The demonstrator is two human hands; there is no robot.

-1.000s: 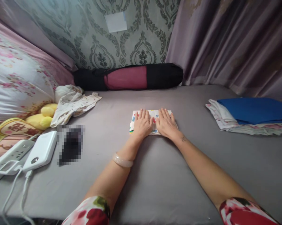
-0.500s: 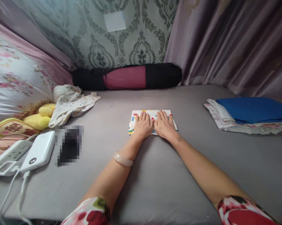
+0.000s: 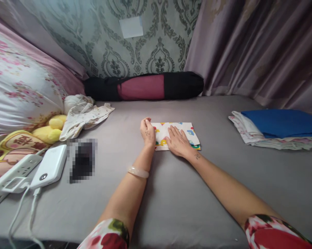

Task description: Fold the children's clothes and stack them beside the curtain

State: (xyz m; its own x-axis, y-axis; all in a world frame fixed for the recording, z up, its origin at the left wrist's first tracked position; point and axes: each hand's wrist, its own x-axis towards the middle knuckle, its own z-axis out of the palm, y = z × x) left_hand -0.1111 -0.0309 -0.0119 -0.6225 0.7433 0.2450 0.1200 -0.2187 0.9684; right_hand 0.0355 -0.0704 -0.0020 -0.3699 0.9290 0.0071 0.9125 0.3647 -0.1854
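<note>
A small folded white cloth with coloured prints (image 3: 183, 130) lies on the grey bed sheet (image 3: 171, 193) in the middle. My right hand (image 3: 177, 142) rests flat on its near left part, fingers stretched out. My left hand (image 3: 147, 130) stands on its edge at the cloth's left side, fingers curled around that edge. A pale bangle is on my left wrist.
A black and pink rolled bag (image 3: 145, 86) lies against the patterned wall. Folded blue cloth on a floral cloth (image 3: 277, 126) sits at the right. At the left are a crumpled white garment (image 3: 84, 116), a yellow plush toy (image 3: 49, 129), a power bank (image 3: 51, 166) and a power strip (image 3: 13, 173).
Both hands lay flat side by side on the cloth. Now my left hand has moved to the cloth's left edge and curled around it; my right hand stays flat.
</note>
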